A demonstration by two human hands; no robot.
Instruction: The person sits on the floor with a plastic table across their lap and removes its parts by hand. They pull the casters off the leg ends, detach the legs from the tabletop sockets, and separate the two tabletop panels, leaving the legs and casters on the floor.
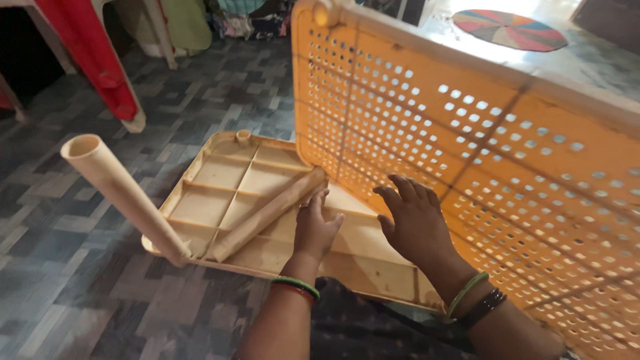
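A cream plastic shelf panel point(220, 170) lies upside down on the floor, its ribbed underside up. One cream tube leg point(123, 193) stands tilted in its near left corner socket. A second tube point(267, 213) lies across the panel. My left hand point(315, 227) rests on the panel beside that lying tube, fingers loosely bent, holding nothing. My right hand point(415, 223) is spread open against the lower edge of a large orange perforated panel point(480, 153), which stands tilted on the right. Both wrists wear bangles.
The floor point(80, 280) is grey patterned tile. A red cloth point(93, 53) hangs over a furniture leg at the top left. A round multicoloured mat point(510, 30) lies at the top right. My dark patterned clothing shows at the bottom.
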